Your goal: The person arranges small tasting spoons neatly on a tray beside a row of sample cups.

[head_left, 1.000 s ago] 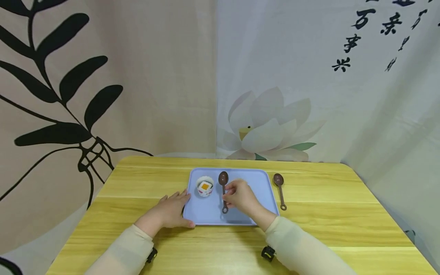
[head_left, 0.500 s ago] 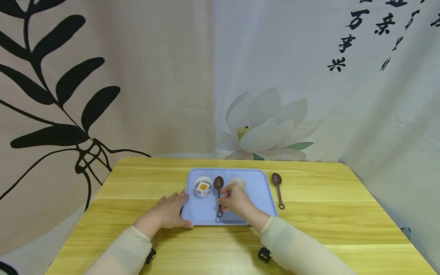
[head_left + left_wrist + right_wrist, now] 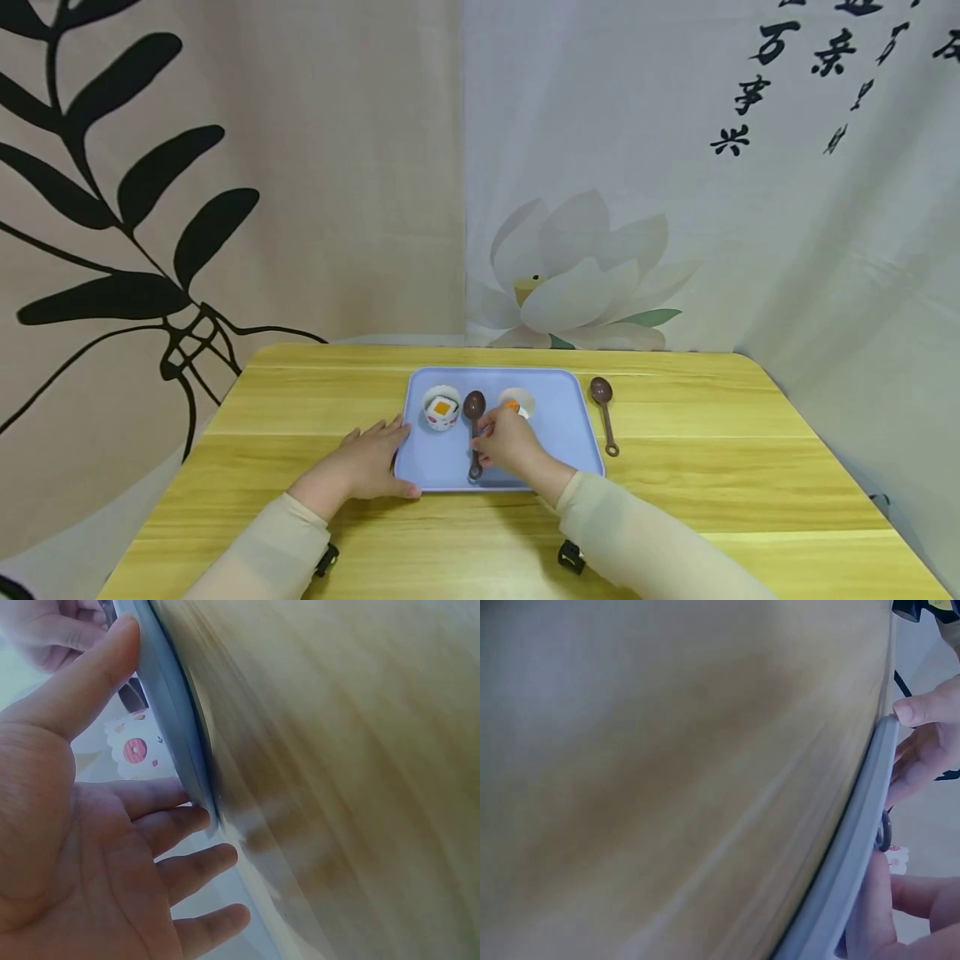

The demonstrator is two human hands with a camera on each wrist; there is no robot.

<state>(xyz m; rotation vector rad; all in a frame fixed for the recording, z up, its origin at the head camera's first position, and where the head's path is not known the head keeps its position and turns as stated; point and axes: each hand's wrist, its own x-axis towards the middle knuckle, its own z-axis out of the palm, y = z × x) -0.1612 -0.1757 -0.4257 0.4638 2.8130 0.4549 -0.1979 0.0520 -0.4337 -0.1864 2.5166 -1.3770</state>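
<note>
One outstretched left hand (image 3: 358, 468) spans the left edge of a pale blue tray (image 3: 566, 425), thumb at the near corner. On the tray, near a donut-print paper cup (image 3: 440, 423), a brown spoon (image 3: 474, 406) has shifted closer to the cup and the person within a second; its placing looks unfinished. Reaching in apart from the left, the right hand (image 3: 516, 447) pinches the handle, while a second cup (image 3: 527, 400) has emerged just behind it. Another brown spoon (image 3: 607, 423) lies on the table (image 3: 690, 458).
</note>
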